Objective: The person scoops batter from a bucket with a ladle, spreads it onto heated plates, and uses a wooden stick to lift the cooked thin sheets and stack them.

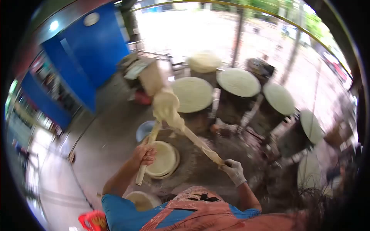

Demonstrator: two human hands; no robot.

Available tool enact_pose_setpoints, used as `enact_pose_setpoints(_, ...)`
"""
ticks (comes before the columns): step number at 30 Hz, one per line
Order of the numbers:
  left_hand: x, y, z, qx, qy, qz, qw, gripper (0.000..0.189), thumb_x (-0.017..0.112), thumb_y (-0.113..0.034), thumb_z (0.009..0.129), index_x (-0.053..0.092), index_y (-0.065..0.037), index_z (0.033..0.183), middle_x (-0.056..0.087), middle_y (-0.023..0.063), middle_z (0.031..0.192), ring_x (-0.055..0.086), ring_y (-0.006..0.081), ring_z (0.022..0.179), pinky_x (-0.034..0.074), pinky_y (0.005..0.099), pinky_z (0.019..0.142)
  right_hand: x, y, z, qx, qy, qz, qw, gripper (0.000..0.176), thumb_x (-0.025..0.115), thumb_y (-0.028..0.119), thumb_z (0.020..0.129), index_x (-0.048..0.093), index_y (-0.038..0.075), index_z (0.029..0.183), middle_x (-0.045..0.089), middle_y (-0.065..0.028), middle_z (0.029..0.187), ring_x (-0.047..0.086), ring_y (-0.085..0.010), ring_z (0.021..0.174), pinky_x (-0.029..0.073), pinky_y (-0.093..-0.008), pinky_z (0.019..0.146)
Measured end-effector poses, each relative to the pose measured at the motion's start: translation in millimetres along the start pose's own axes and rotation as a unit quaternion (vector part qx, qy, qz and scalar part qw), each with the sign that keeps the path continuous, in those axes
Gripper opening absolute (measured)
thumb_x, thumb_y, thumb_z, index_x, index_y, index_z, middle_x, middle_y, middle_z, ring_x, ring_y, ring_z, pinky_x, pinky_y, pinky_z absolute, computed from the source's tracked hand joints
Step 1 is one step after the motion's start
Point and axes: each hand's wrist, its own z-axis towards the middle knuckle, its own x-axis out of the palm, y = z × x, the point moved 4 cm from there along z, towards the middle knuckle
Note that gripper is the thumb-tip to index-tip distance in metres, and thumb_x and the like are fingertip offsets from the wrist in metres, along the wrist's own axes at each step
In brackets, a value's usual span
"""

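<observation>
My left hand (145, 154), bare, is wrapped round a pale wooden stick (141, 174) that slants up and away from me. My right hand (233, 170), in a whitish glove, is closed round the near end of a second stick (200, 144), partly coated in dough. Where the far ends of the two sticks come close together, a thick cream-coloured mass of dough (165, 106) hangs on them. Beneath my left forearm and hand stands a round tub (162, 159) with pale contents.
Several drums with pale round tops, such as the nearest (192, 95), curve from ahead to the right. A light blue basin (144, 131) lies beyond the tub. A red bag (93, 221) is at lower left, blue panels (94, 42) at upper left.
</observation>
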Motion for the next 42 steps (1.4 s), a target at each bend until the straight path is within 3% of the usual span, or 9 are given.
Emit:
enact_pose_setpoints(3, 85, 19, 40, 0.026, 0.05, 0.092, 0.994, 0.013, 0.049, -0.017, 0.087, 0.04, -0.016, 0.077, 0.03, -0.0046, 0.05, 0.029, 0.0045, 0.035, 0.022, 0.0189, 0.026, -27, -30, -37, 0.007, -0.07, 0.077, 0.995, 0.027, 0.064, 0.029, 0.074, 0.065, 0.007, 0.091, 0.054, 0.0027, 0.061, 0.046, -0.0053, 0.05, 0.037, -0.0223, 0.045)
enact_pose_setpoints(11, 236, 243, 147, -0.61, 0.107, -0.227, 0.751, 0.031, 0.044, -0.024, 0.089, 0.038, -0.01, 0.062, 0.035, -0.001, 0.048, 0.032, 0.0072, 0.035, 0.03, 0.0207, 0.03, -51, -219, -280, 0.218, -0.313, -0.138, 0.914, 0.029, 0.056, 0.035, 0.078, 0.062, 0.011, 0.092, 0.061, -0.0174, 0.08, 0.059, -0.0332, 0.077, 0.046, -0.0391, 0.066)
enact_pose_setpoints(18, 417, 456, 101, -0.747, 0.273, 0.066, 0.602, 0.027, 0.047, -0.021, 0.088, 0.037, -0.01, 0.066, 0.031, -0.0025, 0.048, 0.03, 0.0048, 0.034, 0.023, 0.0185, 0.025, 14, -222, -544, 0.618, -0.511, -0.201, 0.563, 0.03, 0.06, 0.033, 0.076, 0.064, 0.006, 0.087, 0.061, -0.0182, 0.074, 0.061, -0.0323, 0.069, 0.048, -0.0374, 0.063)
enact_pose_setpoints(24, 551, 587, 53, -0.33, 0.561, 0.494, 0.576, 0.055, 0.052, -0.012, 0.084, 0.025, -0.028, 0.128, 0.031, -0.0011, 0.054, 0.028, 0.0074, 0.036, 0.024, 0.0229, 0.03, -21, -184, -545, 0.401, -0.772, -0.197, 0.453, 0.036, 0.056, 0.038, 0.079, 0.062, 0.006, 0.093, 0.06, -0.0191, 0.072, 0.059, -0.0361, 0.069, 0.046, -0.0418, 0.062)
enact_pose_setpoints(29, 548, 705, 44, -0.192, 0.641, 0.559, 0.489, 0.063, 0.053, -0.012, 0.08, 0.024, -0.022, 0.136, 0.046, 0.0073, 0.06, 0.046, 0.0188, 0.042, 0.038, 0.0343, 0.038, -42, -247, -501, 0.554, -0.684, -0.194, 0.432, 0.022, 0.059, 0.021, 0.077, 0.063, 0.007, 0.092, 0.059, -0.0173, 0.066, 0.059, -0.0323, 0.062, 0.045, -0.0375, 0.056)
enact_pose_setpoints(31, 563, 728, 76, 0.399, 0.698, 0.369, 0.466, 0.061, 0.049, -0.01, 0.079, 0.028, -0.022, 0.135, 0.056, 0.0177, 0.071, 0.058, 0.0295, 0.059, 0.046, 0.0411, 0.054, -30, -258, -508, 0.586, -0.657, -0.214, 0.423, 0.021, 0.059, 0.017, 0.077, 0.064, 0.007, 0.094, 0.058, -0.0151, 0.06, 0.059, -0.0282, 0.054, 0.044, -0.0349, 0.05)
enact_pose_setpoints(36, 587, 660, 49, 0.364, 0.659, 0.566, 0.336, 0.059, 0.041, -0.01, 0.078, 0.029, -0.021, 0.135, 0.059, 0.0231, 0.084, 0.058, 0.0397, 0.078, 0.046, 0.0445, 0.07, -55, -260, -489, 0.164, -0.91, 0.305, 0.228, 0.03, 0.055, 0.037, 0.083, 0.067, 0.011, 0.094, 0.047, -0.0094, 0.048, 0.047, -0.0121, 0.038, 0.035, -0.0291, 0.036)
enact_pose_setpoints(40, 613, 672, 46, 0.315, 0.649, 0.554, 0.416, 0.059, 0.043, -0.01, 0.078, 0.03, -0.019, 0.135, 0.059, 0.0243, 0.088, 0.057, 0.0418, 0.076, 0.045, 0.047, 0.068, -84, -313, -497, 0.589, -0.688, -0.154, 0.396, 0.029, 0.061, 0.023, 0.077, 0.063, 0.004, 0.1, 0.064, -0.009, 0.066, 0.06, -0.0177, 0.058, 0.044, -0.0319, 0.052)
enact_pose_setpoints(42, 640, 644, 51, 0.312, 0.652, 0.522, 0.452, 0.06, 0.045, -0.01, 0.077, 0.029, -0.019, 0.135, 0.059, 0.0252, 0.086, 0.057, 0.0411, 0.076, 0.044, 0.0468, 0.066, -92, -321, -510, 0.558, -0.724, -0.098, 0.394, 0.033, 0.06, 0.027, 0.077, 0.063, 0.005, 0.102, 0.066, -0.0139, 0.082, 0.063, -0.0256, 0.072, 0.046, -0.037, 0.064)
